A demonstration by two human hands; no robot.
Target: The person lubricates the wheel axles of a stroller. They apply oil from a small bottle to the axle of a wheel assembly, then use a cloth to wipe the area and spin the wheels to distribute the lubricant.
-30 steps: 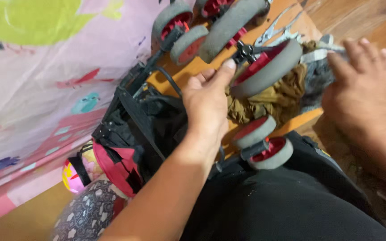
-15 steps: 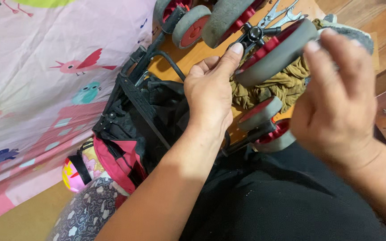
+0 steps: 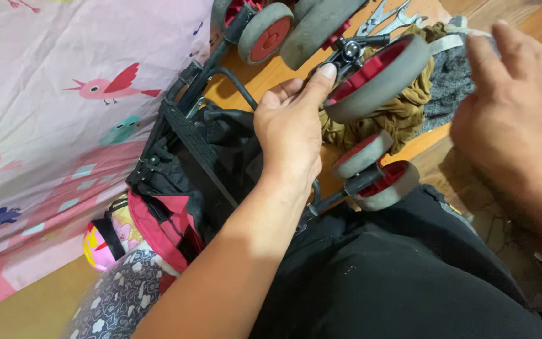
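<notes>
Our left hand [image 3: 290, 135] steadies the big grey wheel [image 3: 377, 78], fingers apart, forefinger at its hub; our right hand [image 3: 509, 119] hovers beside that wheel, fingers spread, holding nothing.

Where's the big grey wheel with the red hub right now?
Head view, upper right of centre: the big grey wheel sits over the brown rag, with the left hand fingertip by its axle and the right hand just beside it.

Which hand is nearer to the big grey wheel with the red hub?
Left. The left hand touches the big grey wheel at its hub with a fingertip; the right hand hovers apart, to its right.
</notes>
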